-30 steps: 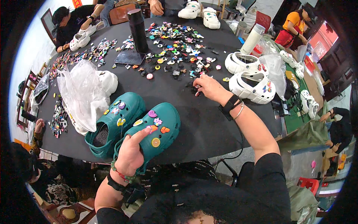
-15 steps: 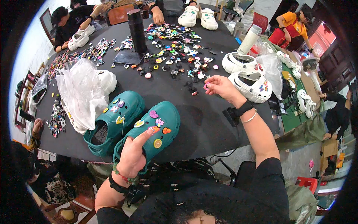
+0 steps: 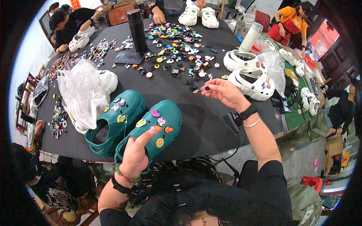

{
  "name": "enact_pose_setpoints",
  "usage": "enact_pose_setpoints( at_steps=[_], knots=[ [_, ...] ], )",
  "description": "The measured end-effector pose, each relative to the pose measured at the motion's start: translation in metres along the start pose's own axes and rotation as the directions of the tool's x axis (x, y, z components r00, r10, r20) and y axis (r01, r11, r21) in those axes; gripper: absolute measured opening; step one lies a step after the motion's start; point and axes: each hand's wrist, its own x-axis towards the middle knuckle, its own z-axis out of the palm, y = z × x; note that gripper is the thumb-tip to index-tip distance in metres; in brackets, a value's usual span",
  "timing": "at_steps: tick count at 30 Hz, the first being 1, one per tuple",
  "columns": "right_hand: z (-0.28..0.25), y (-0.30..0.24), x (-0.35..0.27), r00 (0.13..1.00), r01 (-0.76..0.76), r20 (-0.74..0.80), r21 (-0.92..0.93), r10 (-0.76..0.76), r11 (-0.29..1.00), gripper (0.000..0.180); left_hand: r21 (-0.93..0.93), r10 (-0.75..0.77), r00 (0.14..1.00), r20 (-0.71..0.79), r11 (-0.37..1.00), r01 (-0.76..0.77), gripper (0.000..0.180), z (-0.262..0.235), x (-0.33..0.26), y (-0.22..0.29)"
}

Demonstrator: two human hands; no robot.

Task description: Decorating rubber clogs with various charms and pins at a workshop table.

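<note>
My left hand grips the heel end of a teal clog lying on the black table; the index finger rests on its top among several coloured charms. A second teal clog lies just left of it. My right hand hovers above the table to the right and pinches a small pink-and-black charm between thumb and fingers. A scattered pile of loose charms lies beyond it.
A crumpled clear plastic bag covers a white clog at the left. A pair of white clogs sits at the right, a tall black bottle at the back. Other people work around the far table edge.
My right hand has lifted off the table from the charm pile and come nearer and to the right, now holding a small charm. My left hand stays on the teal clog.
</note>
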Motion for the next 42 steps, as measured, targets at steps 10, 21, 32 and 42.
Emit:
enact_pose_setpoints(
  at_steps=[10,21,32,42],
  knots=[
    [0.024,0.007,-0.017,0.970,0.241,0.008,-0.211,-0.245,0.947,0.010,0.016,0.037,0.999,-0.024,0.999,-0.036,0.040,0.001,-0.005,-0.006],
    [0.038,0.016,-0.029,0.957,0.262,-0.050,-0.264,-0.284,0.928,0.014,0.065,0.060,0.997,-0.046,0.996,-0.057,0.039,0.003,-0.008,-0.011],
    [0.050,0.018,-0.037,0.947,0.288,-0.042,-0.328,-0.318,0.900,0.018,0.036,0.060,0.998,0.013,0.997,-0.061,0.039,0.004,-0.011,-0.010],
    [0.095,0.009,-0.051,0.951,0.288,0.016,-0.407,-0.309,0.867,0.016,0.015,0.040,0.999,0.010,0.999,-0.040,0.039,0.002,-0.009,-0.013]
  ],
)
